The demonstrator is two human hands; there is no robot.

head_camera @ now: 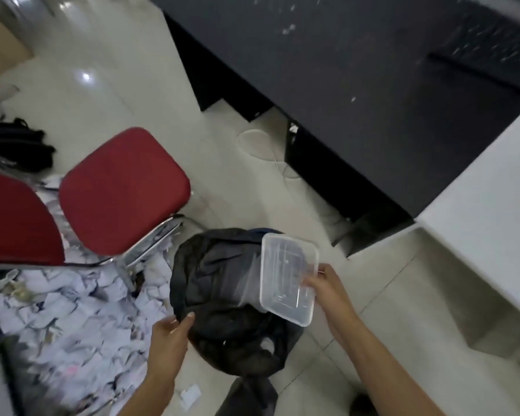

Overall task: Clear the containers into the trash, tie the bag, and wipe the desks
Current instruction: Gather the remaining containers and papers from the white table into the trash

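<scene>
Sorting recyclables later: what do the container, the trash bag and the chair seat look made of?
The trash bag: thin black plastic film, seemingly, creased with a dull sheen. The container: clear, glossy rigid plastic; the bag shows through it. The chair seat: red matte upholstery, fabric or vinyl, cannot tell.

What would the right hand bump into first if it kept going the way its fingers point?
Probably the black trash bag: the right hand, pinching the clear container, points up and left over the bag's open mouth. Depth is unclear from this one view, so it might pass just above it.
</scene>
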